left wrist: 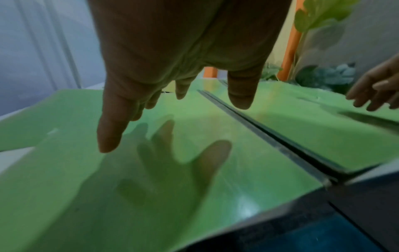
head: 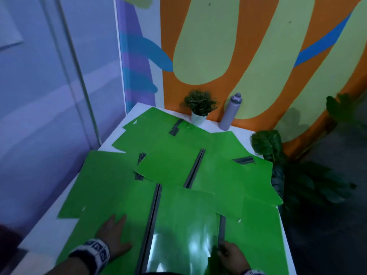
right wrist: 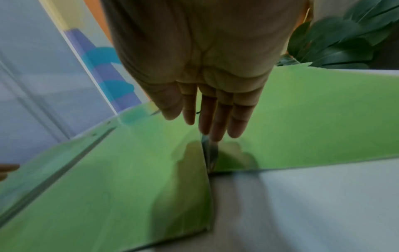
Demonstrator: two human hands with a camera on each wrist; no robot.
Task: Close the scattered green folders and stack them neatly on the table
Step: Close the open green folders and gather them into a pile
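The folders are made of green plastic sheet, smooth and glossy. On the nearest folder, under the left hand, a reflection of the fingers is seen, and bright glare is shown on its flap just beside the right hand. Along each fold a grey strip is fixed, which looks like dull metal, but this cannot be told for sure. The table is white, smooth and matt. The bottle beyond the hands has a matt lilac surface. The pot is white and smooth. A woven cloth band is worn on the left wrist.
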